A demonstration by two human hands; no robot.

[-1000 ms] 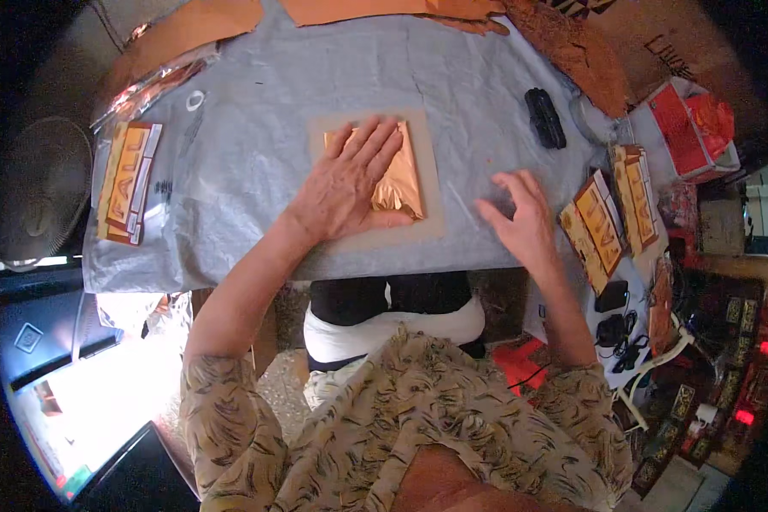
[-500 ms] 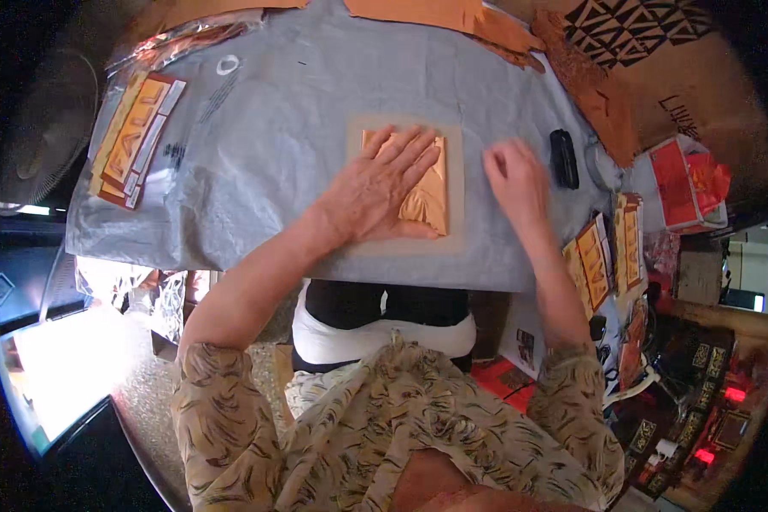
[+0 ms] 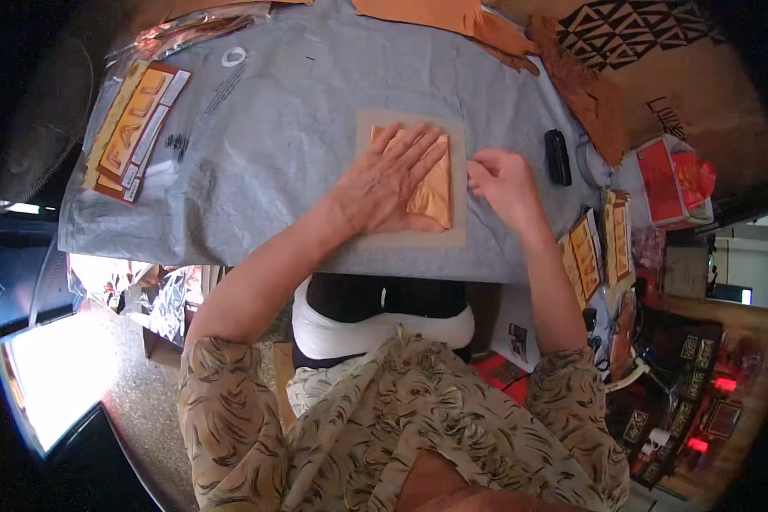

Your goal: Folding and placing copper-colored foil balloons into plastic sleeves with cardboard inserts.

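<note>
My left hand (image 3: 391, 181) lies flat with its fingers a little apart, pressing on a shiny copper-orange foil piece (image 3: 433, 196). Much of the foil is covered by the palm and fingers; its right side shows creases. Under it is a square tan sheet (image 3: 457, 128), which lies on the grey cloth-like table cover (image 3: 307, 111). Just right of the sheet, my right hand (image 3: 505, 183) is held with its fingers curled and the thumb and forefinger pinched. What sits in that pinch, if anything, is too small to make out.
Orange-and-brown printed cards (image 3: 132, 128) lie at the left, and more cards (image 3: 582, 260) at the right edge. A black oblong object (image 3: 558, 158) and a clear tape roll (image 3: 593, 166) lie at right, near a red-and-white box (image 3: 666, 183). A white ring (image 3: 234, 57) lies far left.
My right hand has moved slightly left, closer to the tan sheet's right edge, its fingertips turned toward the sheet. My left hand stays flat on the foil.
</note>
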